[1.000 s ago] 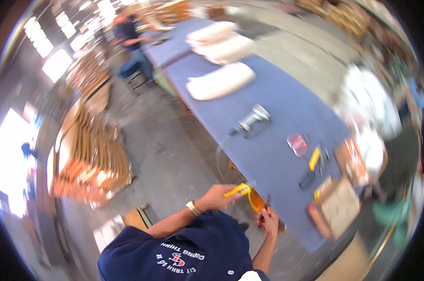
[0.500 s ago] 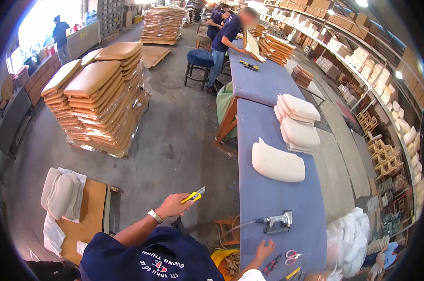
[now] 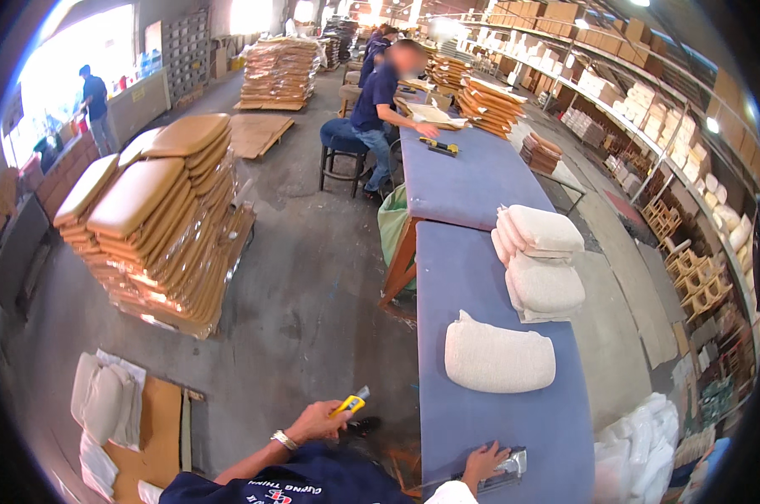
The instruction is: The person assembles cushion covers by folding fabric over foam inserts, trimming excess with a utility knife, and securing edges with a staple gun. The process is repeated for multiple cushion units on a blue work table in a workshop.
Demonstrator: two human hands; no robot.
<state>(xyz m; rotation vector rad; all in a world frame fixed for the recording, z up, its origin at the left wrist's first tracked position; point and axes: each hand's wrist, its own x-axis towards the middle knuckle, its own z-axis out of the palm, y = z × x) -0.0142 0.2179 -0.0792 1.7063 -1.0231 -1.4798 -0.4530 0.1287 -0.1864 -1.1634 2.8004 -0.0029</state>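
Note:
My left hand (image 3: pixel 318 422) is closed around a yellow utility knife (image 3: pixel 347 407), its blade out and pointing up and away, over the floor left of the table. At the near part of the blue-covered table (image 3: pixel 502 424), my right hand (image 3: pixel 483 464) has its fingers around a silver staple gun (image 3: pixel 512 464), which lies on the surface; my hand hides part of the tool. Farther up the table lies a cream fabric-covered cushion (image 3: pixel 499 357), with one pointed corner. Behind it are two short stacks of similar cushions, a nearer stack (image 3: pixel 545 286) and a farther stack (image 3: pixel 538 231).
Tall stacks of tan seat pads (image 3: pixel 149 202) stand on the left. Grey cushions (image 3: pixel 107 399) rest on a brown board (image 3: pixel 157 420) at lower left. A co-worker (image 3: pixel 378 105) sits at the table's far end beside a yellow-black tool (image 3: pixel 439 146). White plastic bags (image 3: pixel 640 441) lie at right.
My right hand has moved onto the staple gun. The knife stays in my left hand. The view has tilted up, so the table things appear lower. The far co-worker has leaned back.

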